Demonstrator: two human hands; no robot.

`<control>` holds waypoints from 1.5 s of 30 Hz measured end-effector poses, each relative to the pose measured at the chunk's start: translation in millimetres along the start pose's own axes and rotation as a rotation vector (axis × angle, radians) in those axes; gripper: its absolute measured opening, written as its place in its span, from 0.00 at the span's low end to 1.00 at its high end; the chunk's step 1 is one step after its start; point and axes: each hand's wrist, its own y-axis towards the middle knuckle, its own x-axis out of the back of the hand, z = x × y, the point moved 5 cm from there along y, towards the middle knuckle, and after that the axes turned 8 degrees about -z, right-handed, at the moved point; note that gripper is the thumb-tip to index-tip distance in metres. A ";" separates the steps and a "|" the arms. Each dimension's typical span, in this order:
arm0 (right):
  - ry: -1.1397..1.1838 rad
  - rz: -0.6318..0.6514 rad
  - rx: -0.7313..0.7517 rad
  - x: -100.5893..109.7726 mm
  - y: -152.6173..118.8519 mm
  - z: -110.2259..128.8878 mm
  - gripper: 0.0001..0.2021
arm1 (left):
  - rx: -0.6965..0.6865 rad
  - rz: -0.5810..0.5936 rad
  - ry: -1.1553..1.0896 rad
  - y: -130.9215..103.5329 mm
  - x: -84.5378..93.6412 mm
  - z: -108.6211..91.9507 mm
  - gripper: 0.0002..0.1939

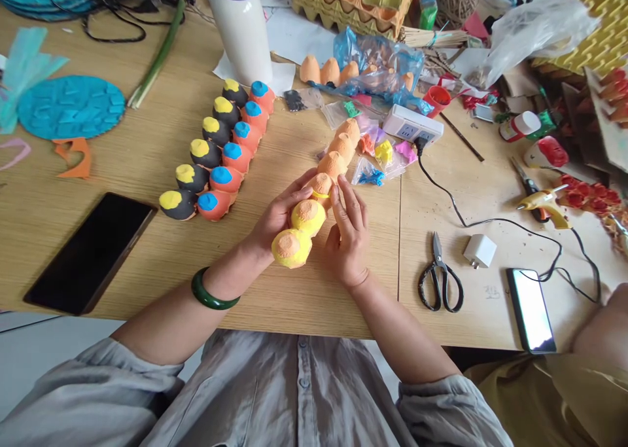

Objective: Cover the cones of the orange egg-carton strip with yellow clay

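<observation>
My left hand (279, 213) is closed around the left side of an egg carton strip (332, 164), which slants up and away over the table. The two nearest cups carry yellow clay (308, 214) round their sides, with bare orange tips. On the third cup only a thin yellow band (321, 194) shows. My right hand (350, 231) touches the strip's right side by that band, its fingers stretched out and the thumb partly hidden. Left of the strip stands a double row of carton cups, black ones with yellow tops (199, 149) and orange ones with blue tops (233, 152).
Small bags of coloured clay (384, 152) lie beyond my right hand, near a white power strip (413, 125). Scissors (440, 277), a charger (479, 250), a lit phone (536, 313) and a glue gun (544, 205) lie right. A dark tablet (91, 250) lies left; a white bottle (240, 31) stands behind.
</observation>
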 end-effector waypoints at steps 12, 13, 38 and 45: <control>0.433 -0.184 -0.538 9.7 3.7 -24.5 0.19 | 0.152 -0.046 0.000 -5.6 -1.4 -3.5 0.20; 0.488 -0.186 -0.646 8.1 3.5 -29.7 0.15 | 0.148 -0.046 -0.005 -6.4 -2.3 -4.3 0.20; 0.887 0.040 -1.174 -2.3 5.9 -46.1 0.18 | -0.038 0.154 0.232 -4.7 -2.9 5.8 0.21; 0.920 0.030 -1.206 -2.6 6.0 -46.2 0.17 | 0.063 0.238 0.202 -6.1 -3.3 6.8 0.23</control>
